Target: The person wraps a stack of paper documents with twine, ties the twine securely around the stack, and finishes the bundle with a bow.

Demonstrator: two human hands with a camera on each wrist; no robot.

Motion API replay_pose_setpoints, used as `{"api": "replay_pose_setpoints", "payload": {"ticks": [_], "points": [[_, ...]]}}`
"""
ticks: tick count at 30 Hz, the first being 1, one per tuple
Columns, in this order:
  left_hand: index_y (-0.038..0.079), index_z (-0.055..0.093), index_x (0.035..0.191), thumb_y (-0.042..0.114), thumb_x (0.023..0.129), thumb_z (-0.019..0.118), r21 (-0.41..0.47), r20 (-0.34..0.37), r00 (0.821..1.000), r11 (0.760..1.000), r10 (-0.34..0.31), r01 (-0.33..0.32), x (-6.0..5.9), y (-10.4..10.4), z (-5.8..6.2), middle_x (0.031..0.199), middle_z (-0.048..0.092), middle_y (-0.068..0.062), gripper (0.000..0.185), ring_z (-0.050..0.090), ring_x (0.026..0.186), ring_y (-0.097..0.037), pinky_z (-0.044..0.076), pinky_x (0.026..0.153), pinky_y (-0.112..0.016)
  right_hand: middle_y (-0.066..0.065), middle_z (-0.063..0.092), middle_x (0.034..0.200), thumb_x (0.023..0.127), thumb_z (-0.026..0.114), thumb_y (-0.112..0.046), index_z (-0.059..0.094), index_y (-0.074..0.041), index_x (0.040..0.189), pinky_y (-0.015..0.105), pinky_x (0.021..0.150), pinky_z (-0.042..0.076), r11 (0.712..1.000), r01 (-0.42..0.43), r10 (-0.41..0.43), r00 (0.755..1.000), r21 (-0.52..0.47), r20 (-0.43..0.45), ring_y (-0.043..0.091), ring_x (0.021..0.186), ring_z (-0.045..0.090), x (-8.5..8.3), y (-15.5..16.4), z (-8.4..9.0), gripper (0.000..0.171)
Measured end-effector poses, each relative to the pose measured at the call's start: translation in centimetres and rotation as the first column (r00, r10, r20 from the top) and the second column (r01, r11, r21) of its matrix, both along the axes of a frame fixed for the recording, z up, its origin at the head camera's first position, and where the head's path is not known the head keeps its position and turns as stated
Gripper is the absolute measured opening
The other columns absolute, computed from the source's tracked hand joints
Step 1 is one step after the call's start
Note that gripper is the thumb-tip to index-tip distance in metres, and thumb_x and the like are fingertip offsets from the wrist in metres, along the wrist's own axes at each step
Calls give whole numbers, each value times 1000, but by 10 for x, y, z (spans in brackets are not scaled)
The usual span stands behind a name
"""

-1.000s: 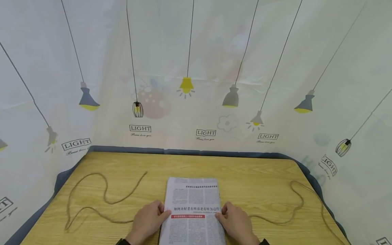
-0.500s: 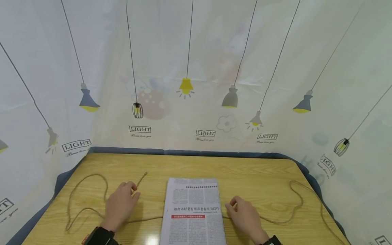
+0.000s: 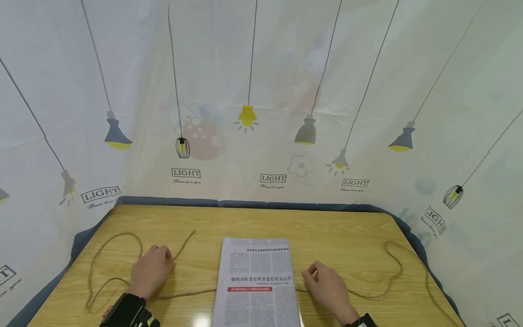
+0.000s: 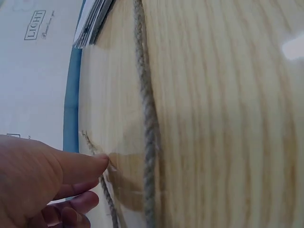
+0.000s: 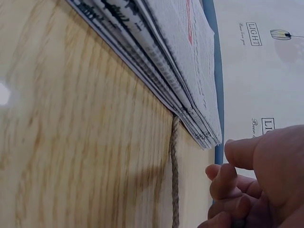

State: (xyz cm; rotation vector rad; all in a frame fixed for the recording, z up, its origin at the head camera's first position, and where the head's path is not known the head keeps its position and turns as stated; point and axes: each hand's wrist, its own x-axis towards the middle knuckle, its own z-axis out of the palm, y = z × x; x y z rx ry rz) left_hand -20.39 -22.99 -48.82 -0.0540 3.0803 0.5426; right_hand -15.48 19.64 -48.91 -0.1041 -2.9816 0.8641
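A folded stack of newspapers [image 3: 255, 281] lies flat at the near middle of the wooden table [image 3: 335, 227]. A length of brown twine [image 3: 114, 236] passes under the stack and trails out on both sides. My left hand [image 3: 152, 269] lies on the left loop, and in the left wrist view its thumb [image 4: 71, 166] and curled fingers sit on either side of a thin strand of twine [image 4: 108, 204]. My right hand [image 3: 327, 285] rests just right of the newspapers, fingers [image 5: 228, 183] loosely curled beside the twine [image 5: 175, 175], holding nothing I can see.
White curtains printed with hanging lamps [image 3: 261, 113] wall in the table on the left, back and right, with a blue hem [image 3: 245, 203] along the far edge. More twine [image 3: 394, 268] loops over the right side of the table.
Both hands left the newspapers and moved outward. The left one reached the left twine, then slid a little further left; the right one settled by the right strand.
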Motion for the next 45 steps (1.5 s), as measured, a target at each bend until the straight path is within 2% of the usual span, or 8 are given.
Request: {"api": "replay_pose_setpoints", "payload": {"ticks": [6, 10, 19, 27, 33, 38, 42, 45], "points": [[10, 65, 89, 17, 89, 67, 7, 9, 1000, 1000, 5, -5, -3, -2, -5, 85, 62, -6, 8, 54, 68, -17, 42, 57, -34, -3, 60, 68, 93, 64, -30, 65, -14, 88, 26, 51, 36, 1000, 9, -9, 1000, 14, 0, 10, 57, 48, -1, 3, -2, 18], [10, 64, 86, 16, 92, 63, 5, 18, 1000, 1000, -8, 8, -4, -2, -7, 80, 60, -3, 8, 51, 66, -16, 39, 56, -31, -3, 60, 69, 93, 64, -30, 65, -13, 88, 27, 51, 36, 1000, 12, -13, 1000, 18, 8, 10, 57, 48, -1, 4, -3, 18], [9, 63, 92, 15, 95, 60, 2, 15, 1000, 1000, -13, 13, -5, 1, -13, 87, 62, -5, 7, 54, 72, -18, 44, 61, -37, -3, 60, 69, 92, 65, -30, 65, -14, 86, 26, 51, 36, 1000, 8, -8, 1000, 19, -2, 10, 57, 48, -2, 4, -4, 18], [8, 60, 96, 15, 97, 56, 45, -67, 997, 999, -26, 29, -3, 11, -7, 90, 60, -6, 8, 52, 69, -16, 40, 56, -32, -4, 57, 67, 92, 65, -29, 65, -14, 87, 26, 51, 35, 1000, 5, -5, 1000, 9, -4, 10, 57, 46, -3, 2, -5, 16], [8, 60, 97, 18, 99, 55, 94, -146, 989, 995, -10, 24, -2, 22, -1, 93, 62, -7, 11, 54, 73, -16, 41, 59, -30, -5, 55, 66, 92, 65, -29, 65, -15, 87, 26, 51, 33, 1000, 2, -2, 1000, 8, 0, 10, 56, 45, -3, 0, -4, 15], [7, 62, 100, 18, 99, 56, 141, -234, 972, 988, -25, 59, 3, 34, 9, 93, 64, -9, 13, 54, 72, -15, 40, 59, -29, -5, 54, 66, 92, 65, -29, 66, -15, 88, 26, 51, 33, 1000, -1, 1, 1000, 15, -1, 10, 57, 45, -4, -3, -4, 15], [6, 62, 101, 17, 99, 57, 157, -314, 948, 982, -52, 105, 7, 45, 13, 93, 63, -8, 12, 51, 70, -12, 38, 58, -27, -6, 53, 64, 92, 65, -29, 67, -16, 87, 25, 51, 32, 1000, -6, 6, 1000, 11, -17, 9, 56, 44, -5, -5, -4, 15], [7, 61, 101, 17, 98, 58, 165, -349, 935, 978, -65, 129, 8, 54, 16, 93, 62, -7, 10, 49, 69, -10, 37, 56, -24, -6, 52, 64, 91, 65, -29, 68, -15, 87, 25, 51, 32, 1000, -13, 13, 999, 7, -31, 9, 56, 43, -6, -7, -4, 14]]}}
